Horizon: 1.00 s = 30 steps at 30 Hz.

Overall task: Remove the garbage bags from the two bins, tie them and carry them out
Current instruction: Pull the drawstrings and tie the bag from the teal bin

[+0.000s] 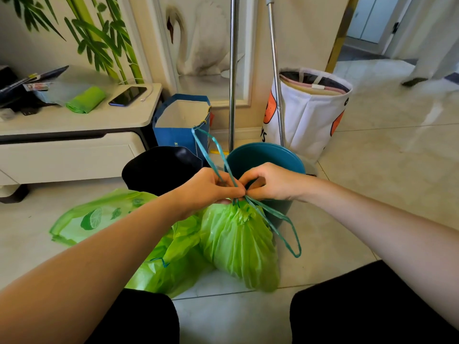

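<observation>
A filled green garbage bag point(241, 244) stands on the tiled floor in front of me, its mouth gathered tight. My left hand point(211, 189) and my right hand point(268, 182) both pinch its teal drawstring point(285, 219) just above the neck; one loop rises to the upper left, another hangs down to the right. A second green bag point(173, 264) lies beside it on the left, and a flat green bag with a lime print point(92, 219) lies further left. Behind my hands stand a teal bin point(260, 155) and a black bin point(159, 167).
A blue paper bag point(178, 122), two metal poles point(232, 70) and a white fabric hamper point(308, 110) stand against the wall. On the low white cabinet point(74, 135) at the left lie a roll of green bags point(85, 99) and a phone point(127, 95). An open doorway is at the far right.
</observation>
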Motion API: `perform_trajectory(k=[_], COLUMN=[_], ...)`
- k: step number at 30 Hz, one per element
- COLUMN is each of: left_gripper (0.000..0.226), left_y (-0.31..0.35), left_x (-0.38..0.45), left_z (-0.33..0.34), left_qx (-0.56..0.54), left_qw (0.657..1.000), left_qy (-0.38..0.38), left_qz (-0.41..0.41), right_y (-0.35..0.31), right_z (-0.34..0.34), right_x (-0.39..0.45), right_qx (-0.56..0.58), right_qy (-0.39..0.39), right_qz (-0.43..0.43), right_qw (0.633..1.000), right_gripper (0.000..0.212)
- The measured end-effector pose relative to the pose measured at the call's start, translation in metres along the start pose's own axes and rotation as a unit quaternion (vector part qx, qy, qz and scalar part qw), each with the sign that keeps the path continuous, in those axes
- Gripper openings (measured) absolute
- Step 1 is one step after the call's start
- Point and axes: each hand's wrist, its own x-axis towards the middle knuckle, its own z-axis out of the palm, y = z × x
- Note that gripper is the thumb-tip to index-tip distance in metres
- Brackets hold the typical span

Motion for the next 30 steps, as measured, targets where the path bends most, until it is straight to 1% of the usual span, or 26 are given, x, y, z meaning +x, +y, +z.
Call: perform_trajectory(k=[2,5,6,8,10,13,17,21,22,24,27,29,30], left_gripper=[0.003,0.004,0.003,0.005,0.007,0.018,0.023,0.023,0.021,0.015,0.015,0.013,0.012], left_y=[0.0,-0.002,-0.003,-0.005,-0.005,-0.004,-0.004,-0.005,-0.005,-0.003,-0.002,-0.003,-0.004], left_x=[-0.002,-0.002,-0.002,-0.001,-0.001,0.0,0.0,0.001,0.001,0.001,0.003,0.006,0.007], left_z=[-0.002,-0.004,-0.005,-0.006,-0.006,-0.006,-0.007,-0.007,-0.008,-0.01,-0.008,-0.006,-0.005], left_qx=[0.001,-0.003,-0.005,-0.008,-0.011,-0.011,-0.013,-0.023,-0.02,0.011,0.102,0.156,0.186], left_qw=[1.0,1.0,1.0,1.0,1.0,1.0,1.0,0.999,0.999,0.999,0.994,0.985,0.978], left_qy=[0.005,0.017,0.019,0.02,0.015,0.0,-0.008,-0.025,-0.031,-0.036,0.001,0.025,0.038], left_qz=[0.004,-0.003,-0.005,-0.008,-0.01,-0.012,-0.011,-0.013,-0.012,-0.001,0.039,0.069,0.086], right_y=[0.001,0.003,0.003,0.004,0.002,0.0,-0.001,-0.002,-0.002,0.0,0.0,-0.001,-0.002], right_z=[-0.001,-0.004,-0.004,-0.002,0.002,0.007,0.006,0.005,0.005,0.003,0.0,0.0,-0.001], right_x=[0.003,0.003,0.003,0.003,0.004,0.007,0.006,0.006,0.006,0.006,0.005,0.005,0.005], right_qx=[-0.002,-0.003,-0.002,0.001,0.002,-0.001,0.007,-0.002,-0.003,0.003,0.007,0.001,0.0], right_qy=[-0.013,-0.047,-0.054,-0.048,-0.025,-0.009,-0.016,-0.027,-0.026,-0.026,-0.015,-0.006,-0.002], right_qz=[0.0,0.027,0.031,0.028,0.017,-0.007,-0.003,0.001,0.006,0.019,0.028,0.039,0.044], right_qw=[1.0,0.999,0.998,0.998,1.0,1.0,1.0,1.0,1.0,0.999,0.999,0.999,0.999], right_gripper=[0.019,0.028,0.027,0.022,0.017,0.014,0.017,0.01,0.014,0.02,0.015,0.009,0.011])
